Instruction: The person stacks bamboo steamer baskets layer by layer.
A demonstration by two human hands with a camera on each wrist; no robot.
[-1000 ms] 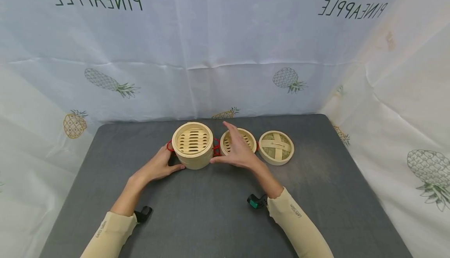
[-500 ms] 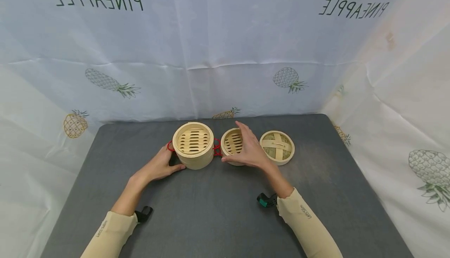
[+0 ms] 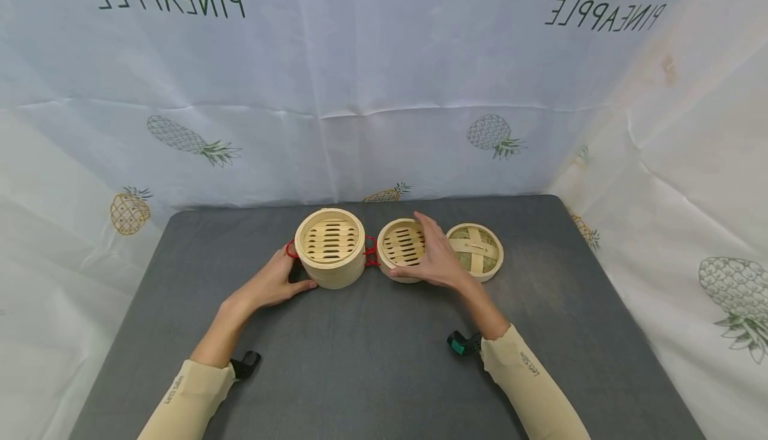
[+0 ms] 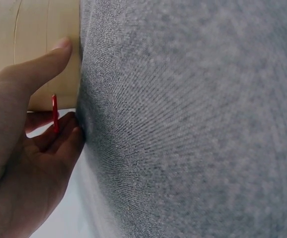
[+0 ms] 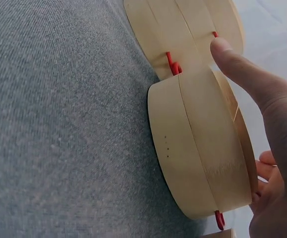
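A tall bamboo steamer [image 3: 330,247] with red loop handles stands at the middle of the grey table [image 3: 360,360]. My left hand [image 3: 281,277] holds its left side, thumb on the wall [image 4: 34,39] and fingers curled at the red handle [image 4: 54,113]. Just right of it sits a low bamboo steamer basket [image 3: 401,245]. My right hand [image 3: 437,259] grips this basket [image 5: 198,148], thumb along its near wall and fingers over its far right rim. A woven bamboo lid [image 3: 483,253] lies to the right, partly hidden by that hand.
A white cloth printed with pineapples [image 3: 384,93] hangs behind and along both sides of the table. A black camera mount is strapped at each wrist [image 3: 246,363] [image 3: 463,345]. The table's far edge runs close behind the steamers.
My right hand has slid to the right, from the gap between the two steamers to the low basket's right side. The left hand and the tall steamer have stayed put.
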